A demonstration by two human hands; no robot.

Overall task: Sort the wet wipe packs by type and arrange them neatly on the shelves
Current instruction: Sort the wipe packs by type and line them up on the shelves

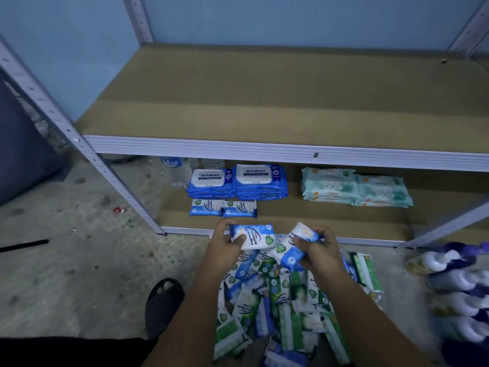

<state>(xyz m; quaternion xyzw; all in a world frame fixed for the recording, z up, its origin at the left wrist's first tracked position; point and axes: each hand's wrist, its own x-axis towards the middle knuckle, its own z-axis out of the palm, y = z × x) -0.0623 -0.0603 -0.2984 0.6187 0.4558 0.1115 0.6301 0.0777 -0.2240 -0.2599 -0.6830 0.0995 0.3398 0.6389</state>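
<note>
My left hand grips a small blue-and-white wipe pack just in front of the bottom shelf's edge. My right hand grips a second blue-and-white pack beside it. Under both hands lies a heap of small blue and green packs on the floor. On the bottom shelf, two small blue packs lie side by side in front of two stacks of blue antabax packs. Two stacks of pale green packs sit further right.
The upper shelf board is bare brown. Plastic water bottles stand at the back left of the bottom shelf. White and purple bottles line the floor at right. My sandalled foot rests on the concrete at left, near the shelf's slanted upright.
</note>
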